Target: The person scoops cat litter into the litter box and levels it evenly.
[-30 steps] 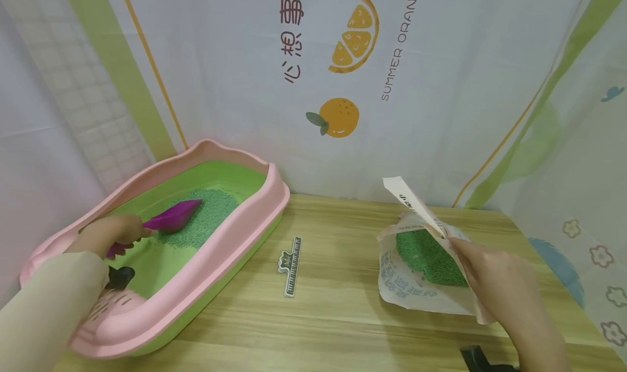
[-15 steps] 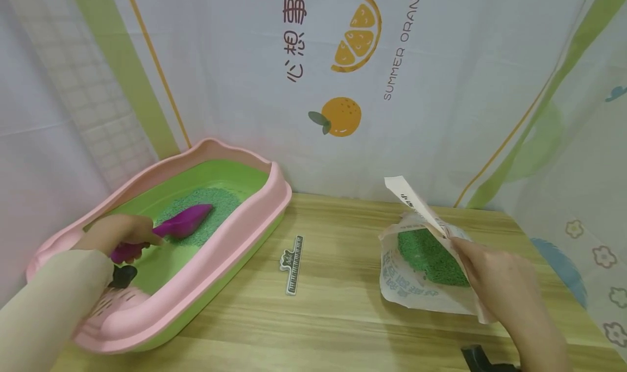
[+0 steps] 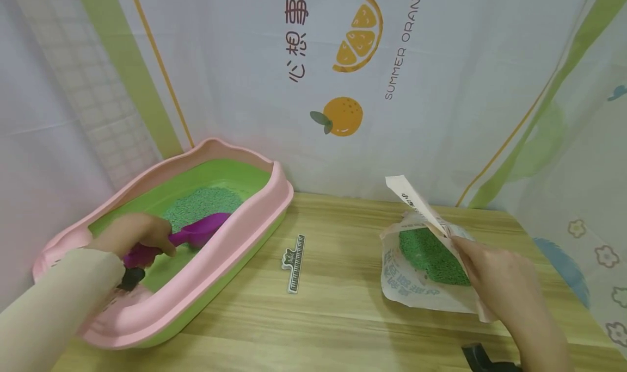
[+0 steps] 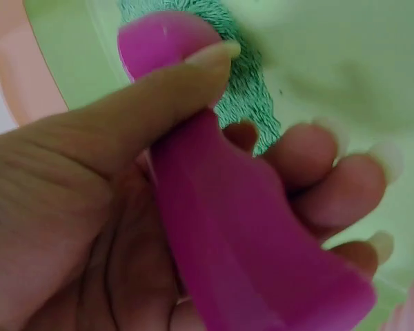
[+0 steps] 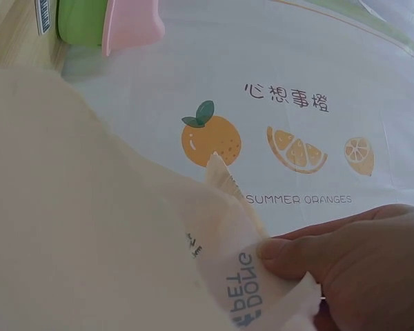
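Note:
My left hand (image 3: 144, 236) grips the handle of a purple scoop (image 3: 203, 229) inside a litter box with a pink rim (image 3: 245, 219) and green basin. In the left wrist view, the thumb lies along the scoop's handle (image 4: 221, 221) and the fingers curl beneath it. Green granular litter (image 3: 206, 200) lies spread in the far part of the basin, beside the scoop's head. On the right, my right hand (image 3: 504, 274) pinches the upper edge of a white paper-like bag (image 3: 406, 298), whose mouth gapes. Green litter (image 3: 431, 258) fills part of it. In the right wrist view the bag's contents are hidden.
A flat piano-key-patterned piece (image 3: 295, 263) with a bear figure lies on the wooden table (image 3: 333, 263) between box and bag. Printed curtains (image 3: 245, 89) hang close behind and on both sides. A black strap end (image 3: 482, 358) shows beneath the right wrist.
My left hand has moved right with the scoop, from over the litter toward the box's right-hand wall. The right hand and bag stay in place; the view shifts slightly.

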`<state>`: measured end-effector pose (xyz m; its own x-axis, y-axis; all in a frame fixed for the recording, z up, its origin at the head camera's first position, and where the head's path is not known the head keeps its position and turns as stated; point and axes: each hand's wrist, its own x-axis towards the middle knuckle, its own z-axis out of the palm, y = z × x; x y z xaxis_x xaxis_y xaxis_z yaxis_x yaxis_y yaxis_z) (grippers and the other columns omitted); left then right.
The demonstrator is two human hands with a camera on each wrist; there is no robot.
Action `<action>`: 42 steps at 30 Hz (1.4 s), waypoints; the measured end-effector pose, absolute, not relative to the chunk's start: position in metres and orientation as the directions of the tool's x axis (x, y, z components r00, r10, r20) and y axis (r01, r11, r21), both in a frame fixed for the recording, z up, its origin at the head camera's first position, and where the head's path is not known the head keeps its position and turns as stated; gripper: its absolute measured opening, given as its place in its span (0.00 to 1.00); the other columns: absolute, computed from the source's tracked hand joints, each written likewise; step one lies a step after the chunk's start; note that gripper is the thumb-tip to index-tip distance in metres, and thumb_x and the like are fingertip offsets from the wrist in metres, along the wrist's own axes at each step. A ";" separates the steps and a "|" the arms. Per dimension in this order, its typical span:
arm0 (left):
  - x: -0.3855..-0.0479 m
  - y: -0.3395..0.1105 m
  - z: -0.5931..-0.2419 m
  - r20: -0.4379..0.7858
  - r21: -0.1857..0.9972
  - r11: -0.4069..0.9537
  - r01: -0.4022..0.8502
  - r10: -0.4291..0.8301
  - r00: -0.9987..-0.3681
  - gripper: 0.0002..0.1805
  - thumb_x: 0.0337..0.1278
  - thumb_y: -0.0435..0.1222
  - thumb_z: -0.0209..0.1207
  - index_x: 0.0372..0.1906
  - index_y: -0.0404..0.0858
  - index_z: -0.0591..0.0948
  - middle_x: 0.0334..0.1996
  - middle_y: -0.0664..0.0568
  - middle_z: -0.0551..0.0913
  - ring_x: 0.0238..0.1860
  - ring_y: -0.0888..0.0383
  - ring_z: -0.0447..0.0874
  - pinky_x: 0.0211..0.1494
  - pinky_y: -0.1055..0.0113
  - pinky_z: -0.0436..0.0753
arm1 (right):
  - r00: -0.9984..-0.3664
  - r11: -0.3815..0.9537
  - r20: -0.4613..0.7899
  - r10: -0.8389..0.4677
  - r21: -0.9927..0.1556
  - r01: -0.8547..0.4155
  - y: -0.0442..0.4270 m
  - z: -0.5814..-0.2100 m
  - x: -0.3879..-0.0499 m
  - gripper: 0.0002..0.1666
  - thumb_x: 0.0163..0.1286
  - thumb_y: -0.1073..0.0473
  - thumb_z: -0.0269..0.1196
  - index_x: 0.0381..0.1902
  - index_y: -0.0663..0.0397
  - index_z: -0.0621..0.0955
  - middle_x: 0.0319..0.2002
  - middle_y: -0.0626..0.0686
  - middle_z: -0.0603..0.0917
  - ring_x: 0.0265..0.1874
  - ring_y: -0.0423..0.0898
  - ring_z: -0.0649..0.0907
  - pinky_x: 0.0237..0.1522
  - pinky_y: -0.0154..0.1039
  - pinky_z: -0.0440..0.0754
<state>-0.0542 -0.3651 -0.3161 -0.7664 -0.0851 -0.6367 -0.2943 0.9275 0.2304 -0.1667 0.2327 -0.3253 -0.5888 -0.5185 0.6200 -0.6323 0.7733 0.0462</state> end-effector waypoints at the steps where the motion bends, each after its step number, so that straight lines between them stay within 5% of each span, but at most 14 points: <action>1: -0.055 -0.362 -0.317 -0.640 0.238 0.928 -0.288 -0.073 -0.765 0.13 0.67 0.39 0.58 0.29 0.33 0.75 0.16 0.55 0.80 0.18 0.65 0.79 0.25 0.73 0.80 | -0.588 0.773 0.621 -0.519 0.047 -0.632 0.233 -0.325 -0.167 0.15 0.59 0.65 0.71 0.46 0.52 0.87 0.16 0.51 0.83 0.10 0.41 0.68 0.12 0.39 0.59; 12: -0.057 -0.333 -0.317 -0.665 0.256 0.922 -0.290 -0.050 -0.745 0.11 0.62 0.39 0.59 0.33 0.34 0.76 0.18 0.51 0.82 0.20 0.61 0.83 0.30 0.63 0.87 | -0.615 0.787 0.597 -0.515 0.045 -0.615 0.234 -0.324 -0.166 0.17 0.59 0.64 0.71 0.48 0.51 0.87 0.12 0.44 0.73 0.11 0.40 0.63 0.13 0.38 0.58; 18: -0.058 -0.321 -0.315 -0.677 0.264 0.929 -0.258 -0.012 -0.736 0.07 0.63 0.37 0.59 0.33 0.37 0.78 0.19 0.48 0.84 0.21 0.59 0.85 0.31 0.60 0.88 | -0.613 0.784 0.594 -0.521 0.049 -0.619 0.234 -0.323 -0.165 0.18 0.58 0.64 0.72 0.48 0.52 0.87 0.14 0.47 0.80 0.11 0.39 0.64 0.12 0.37 0.59; 28: -0.060 -0.312 -0.314 -0.682 0.229 0.960 -0.158 0.043 -0.730 0.06 0.64 0.37 0.59 0.32 0.41 0.82 0.22 0.44 0.88 0.22 0.58 0.87 0.28 0.61 0.85 | -0.608 0.782 0.601 -0.519 0.048 -0.621 0.234 -0.324 -0.165 0.16 0.59 0.64 0.72 0.47 0.52 0.87 0.11 0.45 0.74 0.11 0.40 0.63 0.13 0.37 0.58; 42: -0.048 -0.322 -0.297 -0.507 0.356 0.917 -0.182 0.025 -0.861 0.14 0.69 0.40 0.59 0.36 0.32 0.76 0.17 0.48 0.81 0.17 0.59 0.84 0.23 0.64 0.85 | -0.592 0.776 0.621 -0.513 0.042 -0.629 0.235 -0.323 -0.166 0.13 0.61 0.64 0.71 0.45 0.51 0.88 0.11 0.43 0.72 0.11 0.39 0.62 0.13 0.38 0.57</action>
<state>-0.0477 -0.3220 -0.2973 -0.8614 0.0255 -0.5074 -0.1824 0.9166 0.3557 -0.1662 0.2346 -0.3228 -0.5922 -0.5134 0.6210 -0.6292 0.7761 0.0417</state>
